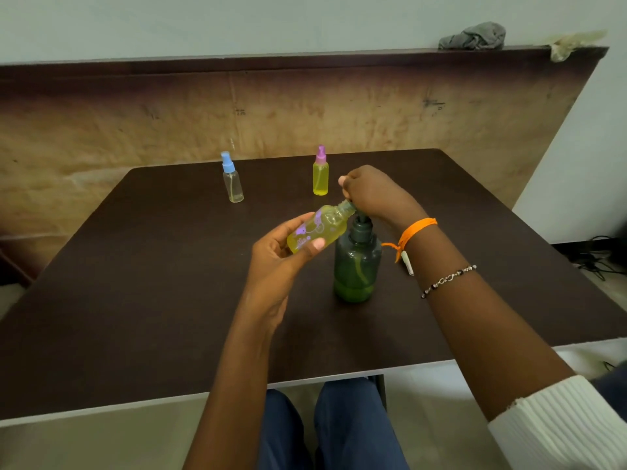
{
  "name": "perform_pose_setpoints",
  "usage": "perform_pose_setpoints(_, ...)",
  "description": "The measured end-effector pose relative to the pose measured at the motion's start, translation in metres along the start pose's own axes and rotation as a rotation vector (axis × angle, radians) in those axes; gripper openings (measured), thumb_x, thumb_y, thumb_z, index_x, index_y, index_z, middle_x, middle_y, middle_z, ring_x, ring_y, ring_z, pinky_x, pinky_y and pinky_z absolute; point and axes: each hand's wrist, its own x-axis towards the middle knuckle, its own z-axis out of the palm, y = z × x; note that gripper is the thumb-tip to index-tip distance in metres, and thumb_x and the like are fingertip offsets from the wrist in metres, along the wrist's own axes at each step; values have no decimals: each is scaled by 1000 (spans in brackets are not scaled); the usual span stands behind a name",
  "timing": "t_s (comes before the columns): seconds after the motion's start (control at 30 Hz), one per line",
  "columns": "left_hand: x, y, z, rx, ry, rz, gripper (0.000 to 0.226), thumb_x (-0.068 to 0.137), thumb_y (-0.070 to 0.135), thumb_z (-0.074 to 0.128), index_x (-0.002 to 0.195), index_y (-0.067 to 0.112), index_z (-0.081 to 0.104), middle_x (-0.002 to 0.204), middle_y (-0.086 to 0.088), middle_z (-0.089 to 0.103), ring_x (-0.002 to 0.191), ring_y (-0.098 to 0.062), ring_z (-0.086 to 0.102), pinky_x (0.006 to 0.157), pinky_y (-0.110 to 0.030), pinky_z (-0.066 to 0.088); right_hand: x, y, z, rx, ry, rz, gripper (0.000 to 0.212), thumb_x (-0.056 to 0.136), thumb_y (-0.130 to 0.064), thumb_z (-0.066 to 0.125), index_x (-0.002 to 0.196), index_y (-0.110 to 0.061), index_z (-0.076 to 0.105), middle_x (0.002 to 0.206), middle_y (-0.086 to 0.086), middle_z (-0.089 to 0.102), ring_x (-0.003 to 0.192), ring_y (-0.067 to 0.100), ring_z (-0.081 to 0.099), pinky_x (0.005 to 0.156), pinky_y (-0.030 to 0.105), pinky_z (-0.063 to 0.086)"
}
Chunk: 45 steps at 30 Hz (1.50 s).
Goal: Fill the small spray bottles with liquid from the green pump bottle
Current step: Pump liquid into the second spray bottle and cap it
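The green pump bottle stands upright in the middle of the dark table. My right hand is curled over its pump head, hiding the nozzle. My left hand holds a small uncapped bottle with yellow liquid and a purple print, tilted so its neck meets the pump spout. A spray bottle with a pink cap, full of yellow liquid, stands at the back. A clear spray bottle with a blue cap stands to its left and looks almost empty.
A small white piece, partly hidden behind my right wrist, lies on the table right of the pump bottle. A brown board rises behind the table. A grey cloth sits on its top edge. Cables lie on the floor at right.
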Motion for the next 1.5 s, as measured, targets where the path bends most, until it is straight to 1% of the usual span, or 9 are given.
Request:
perform_pose_setpoints(0.1,-1,-3,-1,-8,1,-6,36,78,-3,64,109,15,63,107,-3,69,100,-12,65,83,-19,51,1,4,3,19,-45,-17,42,100,-19,39,58,-16,39,62,2,38,57,16,36,60,29,34)
perform_pose_setpoints(0.2,-3,-7,-1,-9,1,-19,34,79,-4,63,105,18,64,102,0,71,98,-11,65,83,-20,52,1,10,6,43,-30,-18,38,99,-16,37,62,-23,38,65,-4,39,57,7,36,56,19,32)
perform_pose_setpoints(0.37,-5,-9,0,3,-9,-28,33,79,-3,62,100,22,64,89,10,73,91,-5,66,83,-22,53,-3,6,2,53,-48,-27,40,100,-17,38,59,-17,39,61,0,39,54,12,36,52,24,30)
perform_pose_setpoints(0.6,-3,-9,0,0,-8,-11,33,78,-2,63,101,22,65,91,10,73,93,-7,66,83,-22,53,0,8,4,58,-8,-23,38,98,-16,36,61,-23,38,64,-4,40,55,8,36,52,19,32)
perform_pose_setpoints(0.8,-2,-9,-2,20,-2,-18,34,80,-3,64,102,22,65,93,8,73,93,-8,66,79,-19,53,-3,8,5,63,10,18,41,98,-23,41,57,-18,40,62,3,40,72,25,43,73,35,36)
perform_pose_setpoints(0.93,-2,-7,-1,3,-17,-13,33,80,-3,63,103,21,64,93,8,73,95,-8,66,87,-24,52,-4,2,-1,32,-27,-25,43,100,-21,39,58,-15,40,59,3,40,56,18,40,63,29,35)
perform_pose_setpoints(1.07,0,-9,-2,2,-18,-6,34,79,-3,64,103,22,65,94,8,73,96,-8,66,86,-22,52,-2,6,2,46,-26,-38,39,99,-17,37,61,-21,39,63,-1,40,56,11,37,55,24,33)
perform_pose_setpoints(1.33,1,-7,-4,22,-18,-5,35,79,-3,65,104,22,65,96,8,73,98,-9,65,86,-22,51,-4,3,1,-10,0,-3,41,98,-25,40,57,-18,42,62,2,43,71,25,45,73,34,36)
perform_pose_setpoints(1.5,2,-7,-3,-1,-23,-8,36,78,-2,65,106,20,64,98,6,72,98,-9,65,85,-21,52,-2,5,0,62,-30,-32,38,99,-17,38,61,-20,40,63,-2,41,56,10,38,56,26,35)
